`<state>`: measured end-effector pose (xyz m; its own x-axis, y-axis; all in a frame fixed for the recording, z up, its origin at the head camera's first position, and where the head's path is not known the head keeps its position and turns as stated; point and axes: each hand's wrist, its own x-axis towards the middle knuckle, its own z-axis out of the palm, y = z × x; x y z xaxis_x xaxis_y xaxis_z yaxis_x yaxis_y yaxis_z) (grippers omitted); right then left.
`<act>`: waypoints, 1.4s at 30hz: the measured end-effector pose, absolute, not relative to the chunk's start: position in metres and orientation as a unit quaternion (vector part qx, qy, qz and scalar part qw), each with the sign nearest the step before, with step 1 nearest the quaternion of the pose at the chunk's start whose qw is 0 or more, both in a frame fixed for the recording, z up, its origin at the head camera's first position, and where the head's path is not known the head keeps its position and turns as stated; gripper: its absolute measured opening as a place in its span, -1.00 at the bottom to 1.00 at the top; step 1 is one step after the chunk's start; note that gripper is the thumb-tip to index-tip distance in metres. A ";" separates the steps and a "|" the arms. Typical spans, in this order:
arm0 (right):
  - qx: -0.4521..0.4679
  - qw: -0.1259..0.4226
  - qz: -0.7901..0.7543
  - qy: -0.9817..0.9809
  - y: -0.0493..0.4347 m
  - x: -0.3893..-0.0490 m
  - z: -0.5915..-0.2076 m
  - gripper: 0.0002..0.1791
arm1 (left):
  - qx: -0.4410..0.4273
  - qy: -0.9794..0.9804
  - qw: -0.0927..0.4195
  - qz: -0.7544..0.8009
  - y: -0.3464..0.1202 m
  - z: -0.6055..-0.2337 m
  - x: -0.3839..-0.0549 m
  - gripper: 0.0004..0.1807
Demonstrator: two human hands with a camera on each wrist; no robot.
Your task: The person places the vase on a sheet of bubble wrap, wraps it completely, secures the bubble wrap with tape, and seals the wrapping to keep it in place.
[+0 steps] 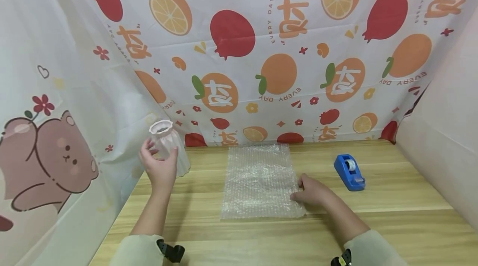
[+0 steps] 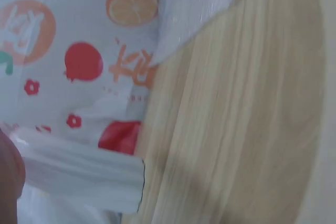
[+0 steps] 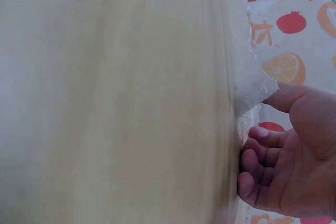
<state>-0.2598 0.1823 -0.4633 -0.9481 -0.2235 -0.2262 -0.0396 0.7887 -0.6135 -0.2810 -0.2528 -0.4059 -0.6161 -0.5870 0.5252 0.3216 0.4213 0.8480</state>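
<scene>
A white vase (image 1: 181, 156) with a wavy rim stands at the left, against the patterned cloth. My left hand (image 1: 160, 164) is close in front of it, thumb and fingers spread apart in a curve. The left wrist view shows the fluted body of the vase (image 2: 86, 169) beside part of a finger (image 2: 10, 174). A sheet of bubble wrap (image 1: 259, 179) lies flat at mid-table. At its right edge is my right hand (image 1: 313, 191); in the right wrist view the thumb (image 3: 286, 97) touches a raised corner of the wrap (image 3: 254, 90), its tip hidden, while the other fingers bend loosely below.
A blue tape dispenser (image 1: 349, 172) sits on the wooden table (image 1: 254, 241), right of the bubble wrap. Fruit-printed cloth (image 1: 239, 71) hangs along the back edge, with pale cloth at both sides.
</scene>
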 end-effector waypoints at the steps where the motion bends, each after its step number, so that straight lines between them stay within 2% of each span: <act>1: -0.068 0.149 -0.315 0.935 0.183 -0.260 -0.464 -0.50 | 0.106 -0.726 0.425 -0.531 -0.257 -0.406 -0.285 -0.15; 6: -0.064 0.161 -0.309 0.935 0.183 -0.263 -0.466 -0.56 | 0.169 -0.758 0.347 -0.526 -0.278 -0.405 -0.302 0.08; 11: -0.068 0.164 -0.310 0.934 0.180 -0.264 -0.469 -0.57 | 0.183 -0.777 0.280 -0.533 -0.294 -0.407 -0.315 0.20; 22: -0.080 0.158 -0.313 0.933 0.176 -0.261 -0.473 -0.56 | 0.172 -0.746 0.242 -0.596 -0.302 -0.421 -0.325 0.18; 31: -0.065 0.156 -0.315 0.934 0.181 -0.262 -0.470 -0.57 | 0.189 -0.744 0.241 -0.594 -0.296 -0.420 -0.328 0.17; 39: -0.050 0.161 -0.326 0.930 0.185 -0.263 -0.469 -0.61 | 0.222 -0.627 0.318 -0.676 -0.289 -0.415 -0.326 0.06; 42: -0.044 0.165 -0.335 0.926 0.190 -0.264 -0.468 -0.62 | 0.219 -0.554 0.310 -0.741 -0.278 -0.402 -0.323 0.00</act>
